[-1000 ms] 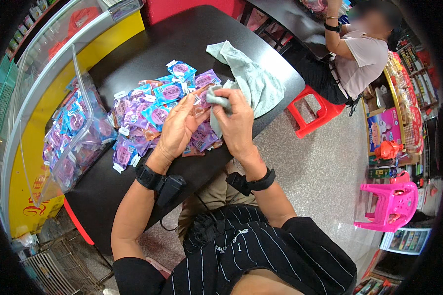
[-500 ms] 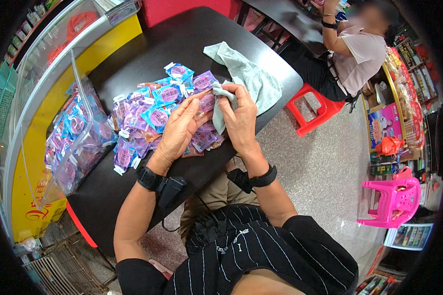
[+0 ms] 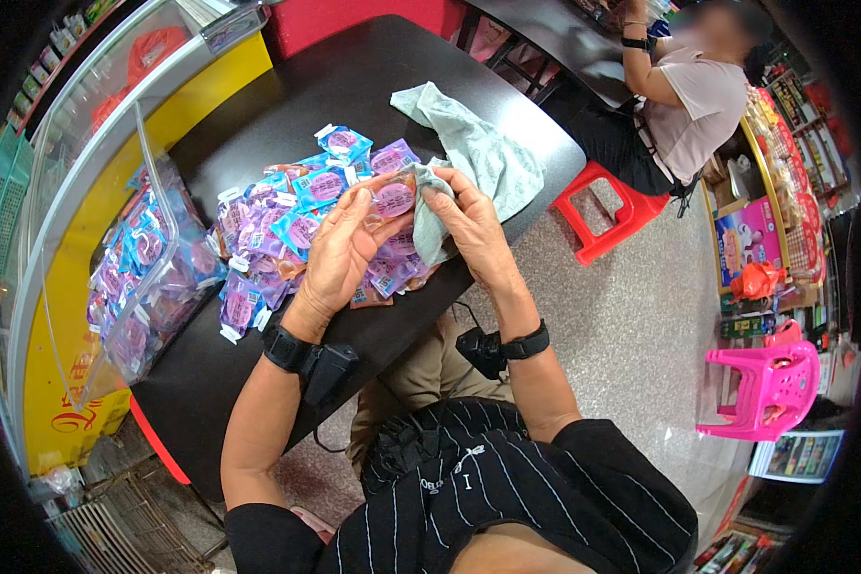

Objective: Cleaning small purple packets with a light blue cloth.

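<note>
Between my two hands, above the pile, is a small snack packet with a purple label and brownish contents. My left hand grips its left side with thumb and fingers. My right hand pinches a pale green cloth against the packet's right edge; the rest of the cloth trails over the dark table. Below and left of my hands lies a heap of purple and blue packets. A clear plastic bin with more such packets stands left of the heap.
A glass-fronted case with a yellow panel borders the table's left side. At the upper right, a person sits on a red stool by another dark table. A pink plastic chair stands at right, near shelves of goods.
The packet has turned so its label faces up more plainly between my hands. My right hand has shifted slightly, with the cloth still in its fingers.
</note>
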{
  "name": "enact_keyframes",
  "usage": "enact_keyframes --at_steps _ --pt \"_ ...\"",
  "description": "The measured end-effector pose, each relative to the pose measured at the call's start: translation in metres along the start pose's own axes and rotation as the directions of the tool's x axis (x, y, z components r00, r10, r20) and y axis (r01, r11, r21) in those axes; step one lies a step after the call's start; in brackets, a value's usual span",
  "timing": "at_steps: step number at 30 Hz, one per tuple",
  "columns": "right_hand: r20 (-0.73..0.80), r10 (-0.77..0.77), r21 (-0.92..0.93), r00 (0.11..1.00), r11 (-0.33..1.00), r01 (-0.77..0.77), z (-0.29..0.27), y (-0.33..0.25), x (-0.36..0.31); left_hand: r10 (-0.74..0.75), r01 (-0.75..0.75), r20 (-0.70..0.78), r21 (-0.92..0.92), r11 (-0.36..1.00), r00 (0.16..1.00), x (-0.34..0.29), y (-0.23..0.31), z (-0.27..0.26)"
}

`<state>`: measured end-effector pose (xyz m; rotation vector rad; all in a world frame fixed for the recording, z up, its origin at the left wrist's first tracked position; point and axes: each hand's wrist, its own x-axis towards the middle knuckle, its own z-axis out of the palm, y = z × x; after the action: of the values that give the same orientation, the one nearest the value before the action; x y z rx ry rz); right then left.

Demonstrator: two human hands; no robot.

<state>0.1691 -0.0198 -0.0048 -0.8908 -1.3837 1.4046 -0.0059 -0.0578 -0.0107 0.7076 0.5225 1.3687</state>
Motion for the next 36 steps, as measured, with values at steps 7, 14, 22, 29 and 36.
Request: enact_keyframes --at_steps 7,14,22,29,36 --pt "-0.037 -0.060 -0.115 0.998 0.992 0.055 -0.001 -0.001 -0.002 0.004 -0.003 -0.015 0.046 0.999 1.000 0.001 0.001 0.004" --pt "-0.235 -0.197 -0.047 0.952 0.980 0.191 0.007 0.005 -0.001 0.008 -0.009 -0.036 -0.024 1.000 0.999 0.002 -0.004 -0.003" --pt "-0.311 -0.317 -0.274 0.896 0.933 0.235 0.011 -0.003 -0.008 -0.006 0.008 -0.036 0.059 0.998 0.999 0.002 0.000 0.005" --pt "0.174 -0.449 -0.554 0.876 0.692 0.464 0.029 -0.006 -0.017 -0.057 0.057 -0.005 0.033 0.998 0.998 0.003 0.001 0.005" --pt "0.346 -0.317 -0.559 0.883 0.687 0.465 0.026 -0.017 -0.023 -0.037 0.037 -0.003 0.026 0.999 0.999 0.003 0.003 0.003"
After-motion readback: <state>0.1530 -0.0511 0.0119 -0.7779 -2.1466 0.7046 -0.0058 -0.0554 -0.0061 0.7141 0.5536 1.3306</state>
